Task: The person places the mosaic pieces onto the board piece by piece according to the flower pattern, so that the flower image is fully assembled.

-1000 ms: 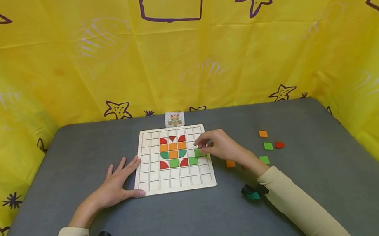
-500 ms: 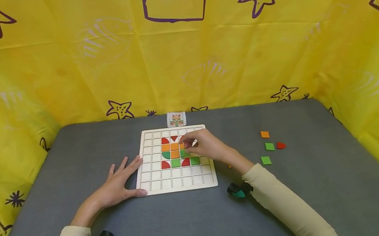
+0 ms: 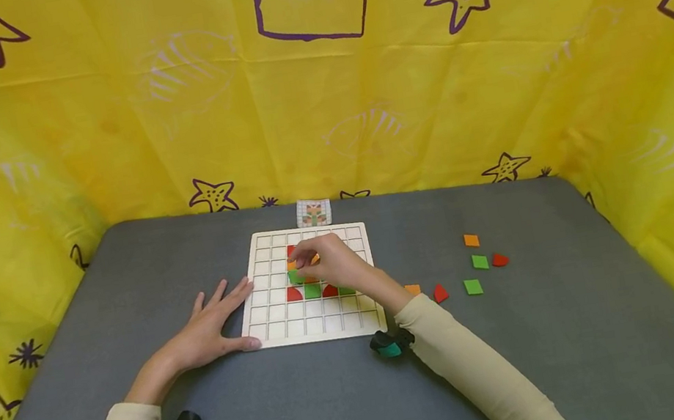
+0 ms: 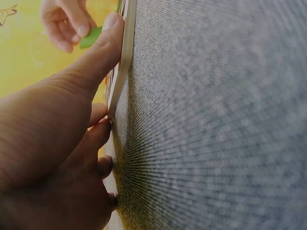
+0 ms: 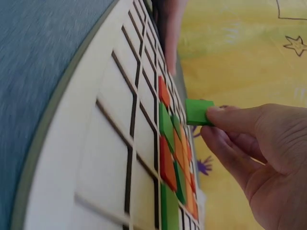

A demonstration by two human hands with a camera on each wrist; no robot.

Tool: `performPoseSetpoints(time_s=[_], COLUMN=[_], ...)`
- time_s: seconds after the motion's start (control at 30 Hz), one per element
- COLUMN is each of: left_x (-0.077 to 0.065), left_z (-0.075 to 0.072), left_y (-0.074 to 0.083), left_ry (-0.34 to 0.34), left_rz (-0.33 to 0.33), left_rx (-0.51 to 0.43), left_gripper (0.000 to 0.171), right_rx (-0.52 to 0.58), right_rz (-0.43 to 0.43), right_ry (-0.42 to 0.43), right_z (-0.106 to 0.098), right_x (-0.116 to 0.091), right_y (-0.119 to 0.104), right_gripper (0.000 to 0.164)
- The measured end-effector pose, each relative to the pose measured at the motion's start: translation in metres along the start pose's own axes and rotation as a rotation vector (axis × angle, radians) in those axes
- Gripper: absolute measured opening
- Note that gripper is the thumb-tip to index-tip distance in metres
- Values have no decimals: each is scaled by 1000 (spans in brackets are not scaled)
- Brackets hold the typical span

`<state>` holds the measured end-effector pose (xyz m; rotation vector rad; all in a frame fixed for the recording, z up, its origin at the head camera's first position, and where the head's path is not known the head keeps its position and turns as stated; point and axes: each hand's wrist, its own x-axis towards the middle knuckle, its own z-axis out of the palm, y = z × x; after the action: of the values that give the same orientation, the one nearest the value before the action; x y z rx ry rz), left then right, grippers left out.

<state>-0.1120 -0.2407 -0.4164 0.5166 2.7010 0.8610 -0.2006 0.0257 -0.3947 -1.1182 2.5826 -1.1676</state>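
A white grid board [image 3: 275, 320] lies on the grey table, with red, orange and green tiles set in the middle of its grid. My right hand [image 3: 337, 260] is above the board and pinches a green square tile [image 5: 199, 111] between thumb and fingers. In the right wrist view that tile is held apart from the board, over the tile pattern. My left hand [image 3: 206, 332], fingers spread, rests against the board's left edge, its thumb on the near left corner. Part of the pattern is hidden behind the right hand in the head view.
Right of the board lie loose tiles: an orange square [image 3: 471, 240], green squares [image 3: 473, 287], and red rounded pieces [image 3: 500, 260]. A small pattern card [image 3: 314, 212] lies just behind the board. A yellow curtain [image 3: 320, 109] hangs around the table.
My right hand has moved left across the board with the green tile, from its right side to over the pattern. Loose tiles beside the right forearm have come into view. My left hand stays put.
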Motion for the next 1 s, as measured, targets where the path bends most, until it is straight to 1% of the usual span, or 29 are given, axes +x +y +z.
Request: performPoseSetpoints(time_s=[0.2,0.33,0.4,0.53,0.6,0.7,0.87,1.0], left_x=[1,1,0,-1,-1,-1,-1,-1], left_z=[2,3,3,2,2,1,1,0], left_y=[-1,-1,-1,-1,0,0,0,0], left_ry=[4,7,10,16,16,14,14,13], left_rz=[12,23,27,24,24,20,-3,0], left_rx=[-2,-7,-9,-4,-3,-1,-3,-8], left_gripper=[105,104,104,104,104,104,104,104], right_rx=[9,-4,-22,-83,-122,-146,-148,-153], right_rz=[-6,13,12,-1,-3,-4,-14,-11], right_ry=[-12,2,6,-18,-31,-39,-52,-64], right_z=[13,22,26,33,35,38,40,40], right_x=[6,8,10,12,12,11,11,11], right_y=[-6,-11,-13,-16,-16,-17,-17,-18], right_gripper=[18,16,16,20,20,18,18,19])
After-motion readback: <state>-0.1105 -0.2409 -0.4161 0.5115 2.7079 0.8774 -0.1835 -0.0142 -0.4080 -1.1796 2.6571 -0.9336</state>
